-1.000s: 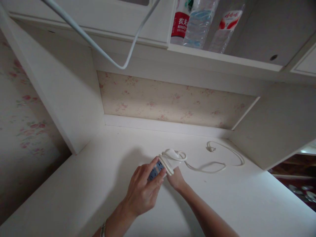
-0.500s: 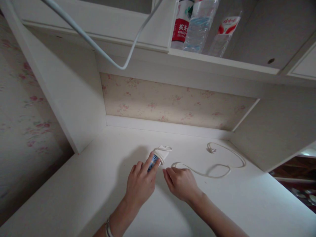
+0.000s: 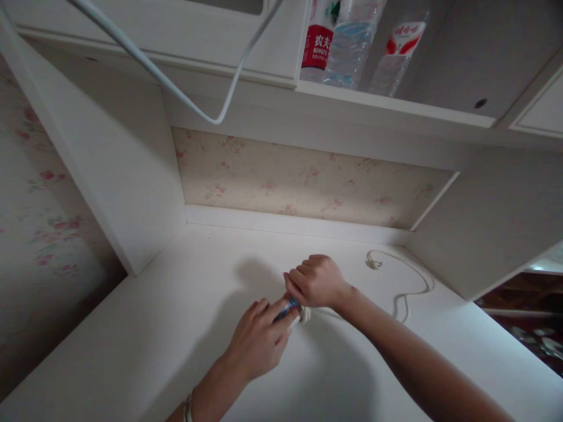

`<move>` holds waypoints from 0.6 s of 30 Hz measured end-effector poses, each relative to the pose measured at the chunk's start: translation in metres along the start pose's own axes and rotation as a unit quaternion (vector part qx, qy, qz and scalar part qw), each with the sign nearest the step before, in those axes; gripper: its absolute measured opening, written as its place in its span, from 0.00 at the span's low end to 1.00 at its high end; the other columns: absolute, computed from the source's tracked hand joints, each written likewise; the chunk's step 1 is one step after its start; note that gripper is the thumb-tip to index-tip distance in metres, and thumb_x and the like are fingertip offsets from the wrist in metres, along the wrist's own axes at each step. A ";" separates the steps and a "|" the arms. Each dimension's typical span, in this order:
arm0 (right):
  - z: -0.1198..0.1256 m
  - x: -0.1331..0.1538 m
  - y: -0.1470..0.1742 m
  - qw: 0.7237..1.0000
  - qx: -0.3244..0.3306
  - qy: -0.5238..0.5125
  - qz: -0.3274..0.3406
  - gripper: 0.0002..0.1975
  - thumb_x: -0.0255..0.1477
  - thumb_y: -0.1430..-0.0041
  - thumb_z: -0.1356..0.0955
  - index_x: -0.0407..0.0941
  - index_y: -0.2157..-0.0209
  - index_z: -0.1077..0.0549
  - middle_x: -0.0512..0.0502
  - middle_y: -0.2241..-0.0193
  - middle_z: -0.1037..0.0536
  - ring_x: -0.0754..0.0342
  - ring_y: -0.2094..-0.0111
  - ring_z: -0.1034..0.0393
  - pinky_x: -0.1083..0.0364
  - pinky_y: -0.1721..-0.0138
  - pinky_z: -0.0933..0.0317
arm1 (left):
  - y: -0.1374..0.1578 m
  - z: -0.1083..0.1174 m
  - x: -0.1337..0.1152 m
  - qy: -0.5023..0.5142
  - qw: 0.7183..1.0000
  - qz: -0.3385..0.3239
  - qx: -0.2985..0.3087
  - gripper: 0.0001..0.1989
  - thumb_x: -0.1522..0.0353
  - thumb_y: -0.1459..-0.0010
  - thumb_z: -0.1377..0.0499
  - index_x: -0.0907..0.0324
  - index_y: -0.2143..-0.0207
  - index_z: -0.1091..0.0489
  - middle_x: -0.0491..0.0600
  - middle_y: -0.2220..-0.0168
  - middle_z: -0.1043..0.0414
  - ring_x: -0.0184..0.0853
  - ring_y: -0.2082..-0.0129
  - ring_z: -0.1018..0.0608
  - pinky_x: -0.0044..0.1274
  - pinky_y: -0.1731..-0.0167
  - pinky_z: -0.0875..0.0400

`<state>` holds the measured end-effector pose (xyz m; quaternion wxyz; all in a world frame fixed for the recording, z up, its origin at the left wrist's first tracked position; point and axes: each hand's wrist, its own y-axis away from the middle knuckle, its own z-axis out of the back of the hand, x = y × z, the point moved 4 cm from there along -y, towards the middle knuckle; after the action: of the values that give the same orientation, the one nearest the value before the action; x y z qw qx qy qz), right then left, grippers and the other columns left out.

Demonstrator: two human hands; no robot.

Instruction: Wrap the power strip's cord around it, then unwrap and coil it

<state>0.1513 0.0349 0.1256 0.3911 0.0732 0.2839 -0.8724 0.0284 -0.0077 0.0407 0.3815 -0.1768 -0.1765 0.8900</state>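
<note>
My left hand (image 3: 260,339) is closed around what looks like a small white power strip with a blue face (image 3: 287,308), held just above the white desktop. Most of the strip is hidden by my fingers. My right hand (image 3: 315,281) is a closed fist over its far end, gripping the white cord (image 3: 430,287), though the gripped part is covered. Loops of cord show at the strip's end under the fist. From there the cord trails right across the desktop to a plug (image 3: 373,264).
White side panels (image 3: 505,217) rise left and right of the desktop (image 3: 185,328). Overhead, a shelf (image 3: 396,108) holds several plastic bottles (image 3: 352,50). A pale thick cable (image 3: 176,91) hangs in front at upper left. Floral wallpaper (image 3: 264,170) covers the back wall.
My right hand has moved up and over the strip's far end, pulling the cord along. The loose cord on the desk has shortened, and the strip has shifted slightly right and down.
</note>
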 end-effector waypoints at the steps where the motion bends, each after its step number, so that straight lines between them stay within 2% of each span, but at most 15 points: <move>1: -0.003 -0.003 -0.003 1.000 0.001 -0.005 0.000 0.20 0.31 0.38 0.42 0.43 0.82 0.31 0.49 0.85 0.28 0.59 0.83 0.41 0.55 0.74 0.58 | 0.001 0.000 -0.001 0.011 1.000 -0.009 0.005 0.20 0.68 0.41 0.46 0.50 0.46 0.36 0.46 0.42 0.38 0.38 0.58 0.29 0.33 0.56 0.34; 6: -0.021 -0.008 -0.017 0.999 0.029 -0.046 -0.001 0.23 0.34 0.36 0.44 0.43 0.82 0.30 0.47 0.84 0.27 0.59 0.83 0.40 0.55 0.74 0.57 | 0.003 0.002 -0.003 0.065 0.996 -0.056 0.016 0.18 0.68 0.41 0.46 0.51 0.48 0.34 0.46 0.44 0.35 0.36 0.57 0.27 0.31 0.55 0.34; 10: -0.036 -0.012 -0.023 0.994 0.083 -0.066 -0.030 0.26 0.35 0.34 0.46 0.42 0.80 0.28 0.46 0.83 0.26 0.59 0.82 0.38 0.55 0.69 0.52 | 0.003 0.009 -0.004 0.119 0.987 -0.104 0.015 0.16 0.69 0.40 0.47 0.53 0.50 0.33 0.48 0.46 0.32 0.33 0.55 0.26 0.29 0.54 0.34; 14: -0.052 -0.023 -0.017 0.981 0.141 -0.086 -0.103 0.30 0.38 0.33 0.49 0.43 0.78 0.26 0.45 0.80 0.24 0.56 0.77 0.32 0.56 0.69 0.52 | 0.005 0.016 -0.003 0.151 0.979 -0.132 -0.025 0.14 0.69 0.41 0.46 0.55 0.51 0.32 0.51 0.48 0.30 0.35 0.52 0.27 0.30 0.53 0.34; 18: -0.075 -0.028 0.001 0.955 0.203 -0.138 -0.164 0.32 0.42 0.33 0.51 0.45 0.75 0.25 0.45 0.77 0.22 0.55 0.73 0.29 0.57 0.70 0.50 | 0.009 0.022 -0.005 0.180 0.968 -0.151 -0.084 0.16 0.71 0.44 0.42 0.55 0.52 0.31 0.53 0.52 0.29 0.36 0.58 0.26 0.30 0.58 0.30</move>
<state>0.1642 0.0939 0.0726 0.2548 -0.0176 0.0524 -0.9654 0.0167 -0.0212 0.0567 0.5204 -0.3368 -0.2036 0.7578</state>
